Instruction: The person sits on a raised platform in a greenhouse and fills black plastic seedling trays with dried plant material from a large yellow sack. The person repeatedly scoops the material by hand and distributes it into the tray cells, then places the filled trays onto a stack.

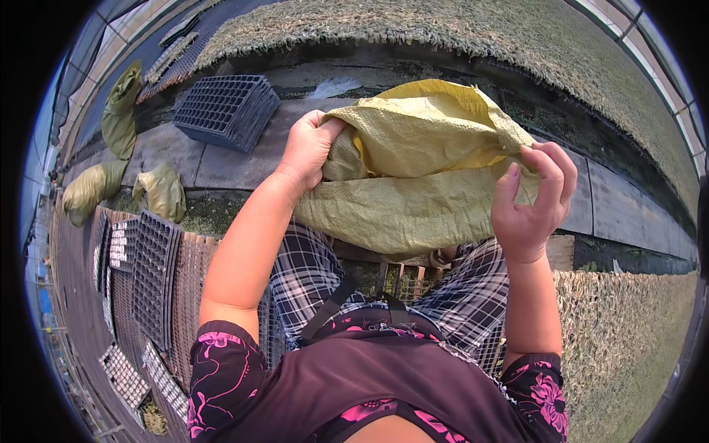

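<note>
A yellow-green woven plastic sack [410, 207] hangs across the space before my knees, its mouth partly spread. On its left side, my left hand [311, 145] grips the bunched rim between thumb and fingers. My right hand [534, 194] pinches the rim at the right corner with the fingertips, the thumb standing apart from them. Brighter yellow lining shows inside the mouth. What the sack contains, if anything, is hidden in its folds.
A stack of black seedling trays [227, 108] stands on the concrete path [232, 163]. More sacks [94, 188] lie at left. Other cell trays [155, 277] rest on slatted benches. Dense plants cover a bed [554, 44] beyond and another [626, 343] at right.
</note>
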Action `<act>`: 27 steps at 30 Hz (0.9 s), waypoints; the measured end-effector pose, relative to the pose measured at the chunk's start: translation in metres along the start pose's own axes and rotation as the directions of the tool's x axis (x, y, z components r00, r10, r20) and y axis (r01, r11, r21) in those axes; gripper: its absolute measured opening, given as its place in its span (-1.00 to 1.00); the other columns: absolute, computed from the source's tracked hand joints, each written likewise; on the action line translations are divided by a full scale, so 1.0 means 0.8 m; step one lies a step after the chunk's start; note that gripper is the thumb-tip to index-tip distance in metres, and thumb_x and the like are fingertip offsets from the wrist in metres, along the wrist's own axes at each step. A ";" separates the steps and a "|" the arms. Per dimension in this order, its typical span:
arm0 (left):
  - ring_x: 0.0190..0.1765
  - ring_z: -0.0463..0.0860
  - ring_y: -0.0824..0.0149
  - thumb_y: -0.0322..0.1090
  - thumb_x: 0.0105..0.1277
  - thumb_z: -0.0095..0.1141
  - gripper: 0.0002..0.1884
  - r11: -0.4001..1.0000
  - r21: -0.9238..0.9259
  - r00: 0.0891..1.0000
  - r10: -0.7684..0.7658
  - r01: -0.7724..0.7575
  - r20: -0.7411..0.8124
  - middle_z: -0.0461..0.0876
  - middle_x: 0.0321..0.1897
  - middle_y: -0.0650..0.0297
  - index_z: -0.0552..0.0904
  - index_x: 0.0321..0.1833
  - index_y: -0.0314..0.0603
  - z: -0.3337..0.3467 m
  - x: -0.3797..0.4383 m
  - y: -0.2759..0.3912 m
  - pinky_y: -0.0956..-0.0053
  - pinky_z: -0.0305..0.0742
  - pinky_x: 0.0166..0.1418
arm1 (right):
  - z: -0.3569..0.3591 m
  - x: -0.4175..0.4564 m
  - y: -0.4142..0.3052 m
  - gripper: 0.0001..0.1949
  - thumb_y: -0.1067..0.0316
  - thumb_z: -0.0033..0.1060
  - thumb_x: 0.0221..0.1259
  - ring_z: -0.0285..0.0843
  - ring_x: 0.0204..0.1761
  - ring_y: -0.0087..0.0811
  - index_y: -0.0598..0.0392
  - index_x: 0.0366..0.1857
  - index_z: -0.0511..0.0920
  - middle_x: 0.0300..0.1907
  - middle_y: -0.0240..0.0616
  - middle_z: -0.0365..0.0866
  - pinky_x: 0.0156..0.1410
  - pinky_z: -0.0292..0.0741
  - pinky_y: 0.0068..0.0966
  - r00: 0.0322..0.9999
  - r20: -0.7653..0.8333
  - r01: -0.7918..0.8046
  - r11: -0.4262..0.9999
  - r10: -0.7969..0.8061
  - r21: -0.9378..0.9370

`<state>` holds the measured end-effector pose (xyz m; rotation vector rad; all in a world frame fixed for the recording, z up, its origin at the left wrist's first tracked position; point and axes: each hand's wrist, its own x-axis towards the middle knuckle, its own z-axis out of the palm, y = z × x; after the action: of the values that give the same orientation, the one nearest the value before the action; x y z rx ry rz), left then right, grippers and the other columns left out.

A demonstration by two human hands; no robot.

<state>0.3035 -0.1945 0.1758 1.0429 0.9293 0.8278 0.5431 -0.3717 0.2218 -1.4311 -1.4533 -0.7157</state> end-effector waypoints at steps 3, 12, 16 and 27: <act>-0.06 0.62 0.40 -0.26 0.46 0.11 -0.77 0.999 -0.009 0.999 0.049 -0.049 0.007 0.67 -0.08 0.16 0.59 -0.02 -0.32 0.024 -0.008 0.009 0.44 0.57 0.04 | 0.034 -0.023 -0.080 -0.76 0.52 0.21 0.08 0.60 -0.14 -0.14 0.15 -0.13 0.56 -0.25 -0.13 0.64 0.12 0.46 -0.22 0.876 0.420 -0.011 0.860 -0.238 0.511; -0.01 0.69 0.21 -0.29 0.55 -0.13 -0.71 0.865 -0.390 0.946 0.322 -0.315 -0.049 0.66 -0.03 0.09 0.55 0.04 -0.40 -0.020 -0.036 0.136 0.32 0.64 0.09 | -0.002 -0.083 0.091 -0.44 -0.08 0.14 0.33 0.43 0.32 -0.06 0.00 0.31 0.44 0.28 -0.02 0.49 0.47 0.27 -0.26 0.203 0.919 -0.360 0.899 0.337 -0.250; 0.01 0.67 0.28 -0.30 0.57 -0.14 -0.71 0.966 -0.200 0.984 0.175 -0.163 0.044 0.66 0.01 0.12 0.55 0.10 -0.37 -0.008 -0.084 0.100 0.32 0.63 0.10 | -0.037 0.030 0.093 -0.18 -0.07 0.40 0.12 0.30 0.42 -0.15 0.07 0.43 0.26 0.37 -0.04 0.38 0.51 0.23 -0.29 0.139 0.880 -0.387 0.843 0.455 -0.374; 0.17 0.61 0.25 -0.25 0.57 -0.18 -0.58 0.932 -0.346 0.902 0.058 0.104 0.428 0.59 0.17 0.03 0.43 0.30 -0.45 0.021 -0.161 0.101 0.32 0.53 0.26 | 0.147 -0.046 0.050 -0.46 0.31 0.16 0.25 0.22 0.42 0.10 0.14 0.33 0.35 0.36 0.08 0.32 0.48 0.26 -0.18 0.790 0.574 -0.271 0.963 0.217 0.009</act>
<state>0.2600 -0.2920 0.2852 0.8388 0.3872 0.6747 0.5514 -0.2759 0.1354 -1.8133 -1.6677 -0.0390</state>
